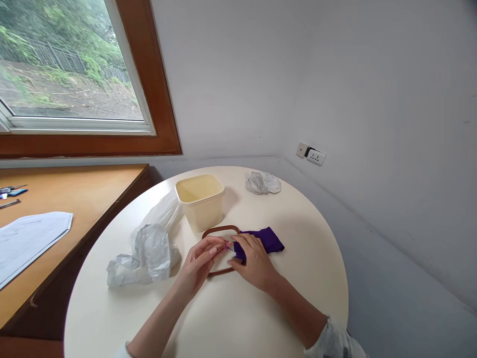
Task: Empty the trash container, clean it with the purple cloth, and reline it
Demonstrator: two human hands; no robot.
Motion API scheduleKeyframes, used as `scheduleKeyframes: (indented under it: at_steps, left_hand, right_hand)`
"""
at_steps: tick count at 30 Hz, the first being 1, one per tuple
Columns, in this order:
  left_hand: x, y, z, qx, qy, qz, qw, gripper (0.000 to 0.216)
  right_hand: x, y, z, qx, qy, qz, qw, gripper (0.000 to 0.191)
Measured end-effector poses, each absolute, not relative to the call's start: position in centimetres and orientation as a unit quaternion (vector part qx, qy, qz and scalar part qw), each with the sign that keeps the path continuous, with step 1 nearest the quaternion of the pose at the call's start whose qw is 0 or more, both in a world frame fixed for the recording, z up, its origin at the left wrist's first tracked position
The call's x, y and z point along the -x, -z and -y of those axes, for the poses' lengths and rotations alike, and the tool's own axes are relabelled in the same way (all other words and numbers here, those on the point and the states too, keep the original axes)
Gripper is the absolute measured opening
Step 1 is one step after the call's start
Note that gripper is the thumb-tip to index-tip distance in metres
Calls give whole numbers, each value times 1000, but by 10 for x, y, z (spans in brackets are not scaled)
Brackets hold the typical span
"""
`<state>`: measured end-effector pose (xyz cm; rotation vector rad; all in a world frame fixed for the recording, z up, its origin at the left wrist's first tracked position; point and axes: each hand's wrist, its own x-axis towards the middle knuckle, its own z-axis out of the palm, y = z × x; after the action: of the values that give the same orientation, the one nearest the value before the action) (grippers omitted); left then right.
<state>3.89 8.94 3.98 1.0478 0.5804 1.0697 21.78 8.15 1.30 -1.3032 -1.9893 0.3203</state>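
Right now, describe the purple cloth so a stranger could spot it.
Start at the round cream table. In front of the cream tub lies a brown hoop, and the purple cloth lies at its right side, partly under the right hand. It is the only dark, coloured thing among pale plastic bags.

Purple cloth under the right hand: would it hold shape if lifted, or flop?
The purple cloth lies flat and creased under the right hand, so it probably drapes limply. It looks thin, likely light. Pushed across the table, it may bunch rather than slide whole.
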Motion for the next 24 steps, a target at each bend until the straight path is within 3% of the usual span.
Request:
scheduleKeyframes:
  at_steps: [3,6,11,16,24]
  left_hand:
    - [-37,-41,-88,-495,-479,-237,685,17]
    - [-36,-39,-90,-524,-476,-262,656,16]
    - [-36,-36,-91,-596,-459,-351,558,17]
    - [-53,-38,-81,-739,-395,-398,373,24]
    - [-99,-17,-77,-928,-168,-320,88,48]
  right_hand:
    - [-220,-3,-88,538,-100,748,376,29]
    - [-232,0,-98,555,-144,696,432,24]
    - [-258,-16,-111,556,-338,461,604,28]
    - [-300,-39,-121,459,-477,273,698,28]
    - [-390,-31,-140,513,-488,168,686,21]
